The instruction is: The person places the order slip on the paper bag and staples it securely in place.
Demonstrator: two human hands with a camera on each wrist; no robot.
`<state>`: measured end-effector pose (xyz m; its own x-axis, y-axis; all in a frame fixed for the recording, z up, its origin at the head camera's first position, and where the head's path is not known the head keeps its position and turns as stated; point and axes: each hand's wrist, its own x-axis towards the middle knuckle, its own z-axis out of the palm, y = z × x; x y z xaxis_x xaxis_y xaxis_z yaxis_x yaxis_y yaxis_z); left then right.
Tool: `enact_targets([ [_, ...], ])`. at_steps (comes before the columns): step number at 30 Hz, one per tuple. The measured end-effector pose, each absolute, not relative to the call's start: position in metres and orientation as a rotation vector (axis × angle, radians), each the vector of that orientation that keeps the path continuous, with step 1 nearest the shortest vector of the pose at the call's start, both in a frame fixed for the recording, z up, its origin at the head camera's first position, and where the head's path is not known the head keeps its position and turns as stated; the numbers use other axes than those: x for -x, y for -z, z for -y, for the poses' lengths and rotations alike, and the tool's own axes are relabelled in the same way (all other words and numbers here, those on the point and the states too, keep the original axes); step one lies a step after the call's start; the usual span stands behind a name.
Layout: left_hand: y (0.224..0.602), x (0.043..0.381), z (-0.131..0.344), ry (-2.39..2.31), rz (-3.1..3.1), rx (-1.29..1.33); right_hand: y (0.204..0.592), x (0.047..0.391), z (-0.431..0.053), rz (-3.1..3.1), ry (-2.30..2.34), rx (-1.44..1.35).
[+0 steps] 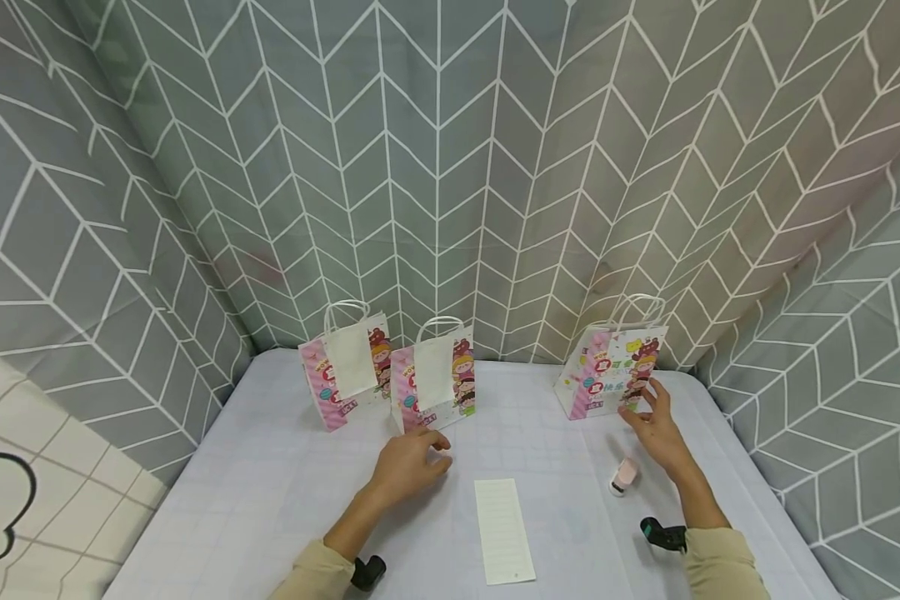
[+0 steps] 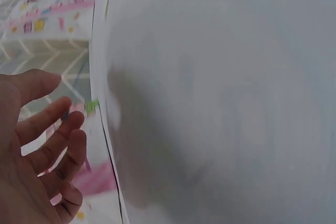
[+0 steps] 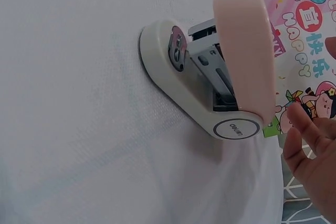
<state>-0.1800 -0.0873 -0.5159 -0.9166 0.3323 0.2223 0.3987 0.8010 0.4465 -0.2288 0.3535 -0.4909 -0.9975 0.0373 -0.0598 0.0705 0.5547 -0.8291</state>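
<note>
My left hand [image 1: 408, 467] is just in front of a printed paper gift bag [image 1: 401, 383] that has a blank cream slip [image 1: 434, 373] on its front. The left wrist view shows that hand [image 2: 39, 150] with its fingers loosely bent and holding nothing. My right hand [image 1: 658, 427] is at the lower right corner of another gift bag [image 1: 603, 379], which stands upright with its printed front uncovered. In the right wrist view the fingers [image 3: 310, 135] are spread beside this bag [image 3: 294, 40]; whether they press on it is unclear. A pink and white stapler [image 1: 624, 475] lies near that hand.
A third gift bag [image 1: 318, 379] with a cream slip [image 1: 350, 360] stands at the left. A long strip of pale paper [image 1: 504, 533] lies on the white-covered table [image 1: 255, 500] between my arms. Patterned grey curtains [image 1: 465, 183] enclose the back and sides.
</note>
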Motion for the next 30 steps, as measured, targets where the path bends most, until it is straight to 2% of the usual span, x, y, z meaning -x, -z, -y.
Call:
enact_targets([
  [16,0.519,0.156,0.048,0.486,3.027,0.838,0.493,0.232,-0.353,-2.717,1.456,-0.128],
  [30,0.518,0.151,0.036,0.463,3.032,0.845,0.491,0.233,-0.354,-2.697,1.471,-0.134],
])
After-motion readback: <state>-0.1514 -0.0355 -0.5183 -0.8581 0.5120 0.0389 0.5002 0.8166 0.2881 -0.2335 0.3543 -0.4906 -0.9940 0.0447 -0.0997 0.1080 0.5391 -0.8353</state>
